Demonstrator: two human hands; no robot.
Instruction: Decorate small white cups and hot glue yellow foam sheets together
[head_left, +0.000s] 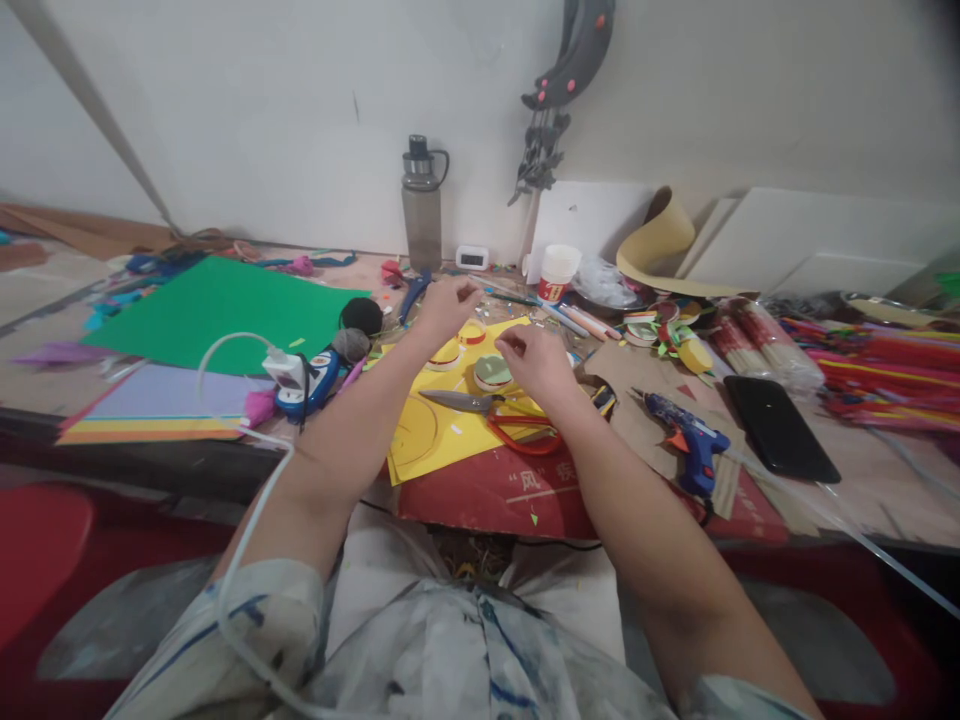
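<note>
Above the far part of a yellow paper sheet, my left hand has its thumb and fingertips pinched together. My right hand is a little nearer to me, fingers curled in and thumb against them. Whatever either hand may hold is too small to make out. A short round piece with a green top sits beside my right fingertips. Below my left hand lie a round yellow-topped piece and a red-and-yellow ring. Open scissors with red handles rest on the sheet under my right wrist.
A blue glue gun and a black phone lie on the right. Green paper and a blue-and-white device with a white cable are on the left. A bottle and paper cup stand behind.
</note>
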